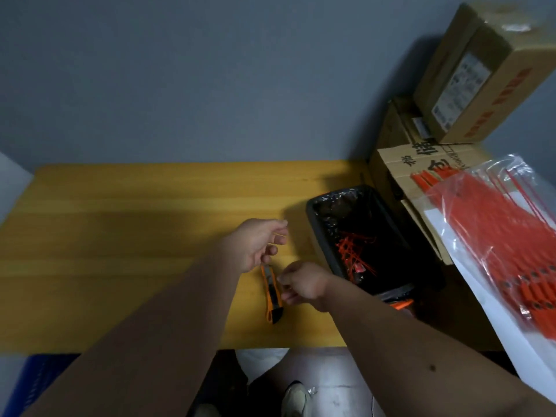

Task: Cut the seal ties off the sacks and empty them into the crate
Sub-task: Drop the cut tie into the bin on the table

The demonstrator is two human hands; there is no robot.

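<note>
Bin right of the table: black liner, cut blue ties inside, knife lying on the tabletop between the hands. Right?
Not quite. The head view shows the ties in the bin are red-orange, not blue. The rest holds: black liner, and the knife lies on the table between the hands.

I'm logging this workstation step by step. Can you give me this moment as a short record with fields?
surface: yellow wooden table
tool: orange utility knife lying on the table
left hand: left hand above the knife's far end, fingers loosely curled
right hand: right hand beside the knife, fingers curled; contact unclear
bin: black lined bin right of the table, cut red ties inside
spare ties: clear bag of red ties at right
boxes: cardboard boxes stacked behind
sacks: none in view
</note>
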